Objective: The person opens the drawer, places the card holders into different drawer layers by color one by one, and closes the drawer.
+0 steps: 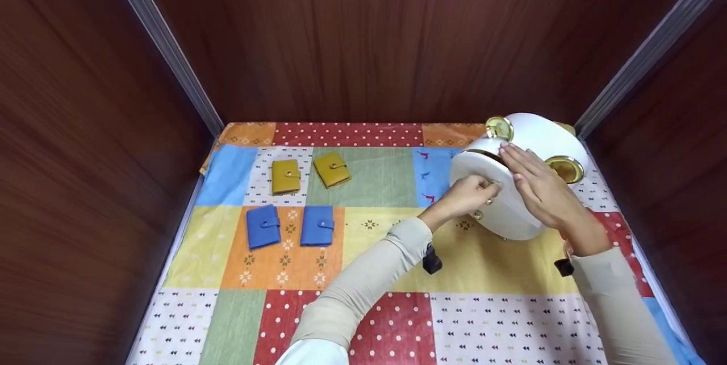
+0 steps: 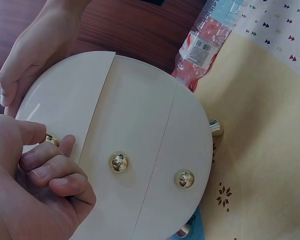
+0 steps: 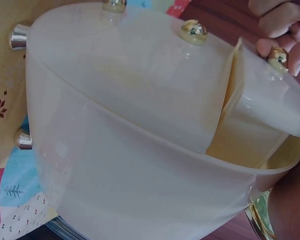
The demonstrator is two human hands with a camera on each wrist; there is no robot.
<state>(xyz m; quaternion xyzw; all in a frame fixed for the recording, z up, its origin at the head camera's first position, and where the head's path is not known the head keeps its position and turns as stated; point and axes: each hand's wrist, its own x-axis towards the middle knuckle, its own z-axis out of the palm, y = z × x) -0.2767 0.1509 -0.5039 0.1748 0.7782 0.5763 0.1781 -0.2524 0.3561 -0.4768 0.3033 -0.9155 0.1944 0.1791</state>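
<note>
While it lies tilted on its side at the far right of the bench (image 1: 397, 263), the white round container (image 1: 528, 143) shows a lid (image 2: 135, 165) of three panels with gold knobs. Left hand (image 1: 468, 194) pinches the knob (image 2: 51, 140) of the end panel, lifted ajar. Right hand (image 1: 539, 183) rests flat-fingered on the body, steadying it. A plastic bottle (image 2: 205, 42) lies just behind. Two yellow wallets (image 1: 309, 173) and two blue wallets (image 1: 289, 226) sit well apart, left.
</note>
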